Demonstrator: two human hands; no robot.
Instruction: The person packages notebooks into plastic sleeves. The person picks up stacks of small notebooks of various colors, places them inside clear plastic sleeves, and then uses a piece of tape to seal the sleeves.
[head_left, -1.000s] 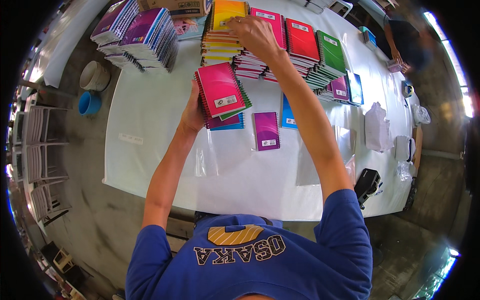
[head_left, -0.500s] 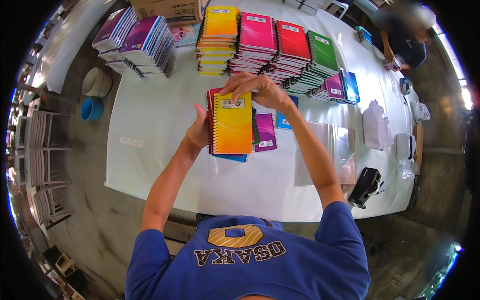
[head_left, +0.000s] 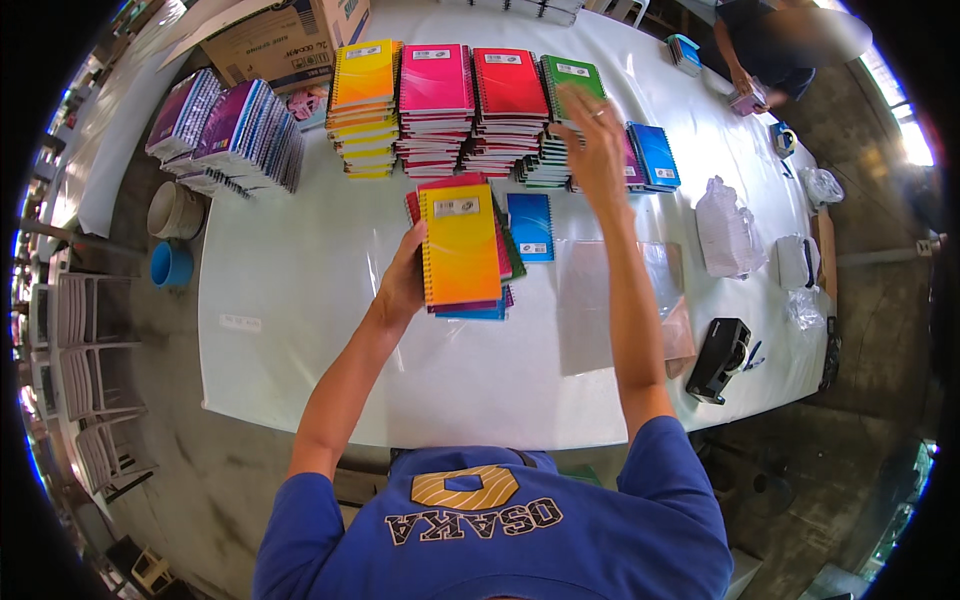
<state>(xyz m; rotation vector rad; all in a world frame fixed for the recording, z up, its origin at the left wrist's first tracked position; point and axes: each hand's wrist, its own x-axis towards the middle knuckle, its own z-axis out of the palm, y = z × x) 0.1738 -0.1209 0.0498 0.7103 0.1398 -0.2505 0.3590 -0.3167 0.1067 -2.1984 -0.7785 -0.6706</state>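
A bundle of small spiral notebooks is gripped at its left edge by my left hand (head_left: 402, 278), whose fingers are hidden beneath. On top lies a yellow-orange notebook (head_left: 460, 250) with a white label; red, green, purple and blue ones peek out around it. My right hand (head_left: 597, 150) is slightly blurred and holds nothing. Its fingers stretch over the front of the green notebook stack (head_left: 574, 75); whether they touch it I cannot tell. Between the bundle and my right forearm, a single blue notebook (head_left: 530, 226) lies on the table.
Yellow (head_left: 364, 75), pink (head_left: 436, 80) and red (head_left: 510, 85) notebook stacks line the far side, with blue notebooks (head_left: 655, 158) to their right. Purple stacks (head_left: 228, 120) and a cardboard box (head_left: 275, 45) stand left. Clear plastic sheets (head_left: 590, 310) and a black tape dispenser (head_left: 718, 360) lie right.
My right hand has left the yellow notebook and moved right to the green stack. My left hand still holds the bundle, and the purple notebook at its right now shows less.
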